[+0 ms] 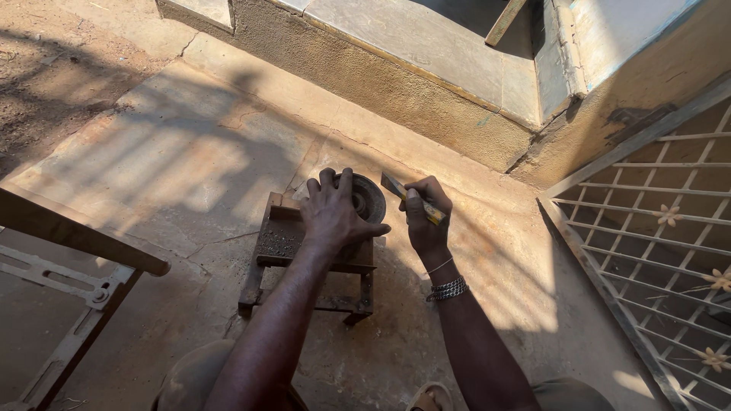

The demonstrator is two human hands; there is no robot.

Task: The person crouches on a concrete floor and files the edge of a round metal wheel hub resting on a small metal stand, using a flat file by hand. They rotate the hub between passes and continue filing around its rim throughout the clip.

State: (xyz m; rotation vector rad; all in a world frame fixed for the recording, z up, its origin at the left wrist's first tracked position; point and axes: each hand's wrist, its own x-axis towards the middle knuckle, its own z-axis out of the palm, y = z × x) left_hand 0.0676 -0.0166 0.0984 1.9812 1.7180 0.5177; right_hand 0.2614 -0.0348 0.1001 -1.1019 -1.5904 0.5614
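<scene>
Left hand [331, 215] grips dark disc [365, 198] on small metal stand [304, 262]; right hand [426, 217] pinches flat tool [411, 198] beside it; grille [662, 243] right, step [396, 84] beyond, frame [72, 243] left.

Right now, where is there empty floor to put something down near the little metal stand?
Bare concrete lies left of the metal stand, up to the wooden bar, and behind it toward the stone step. More lies right, before the metal grille. The stand's top is crowded: left hand on the round disc, right hand holding a flat tool.
</scene>
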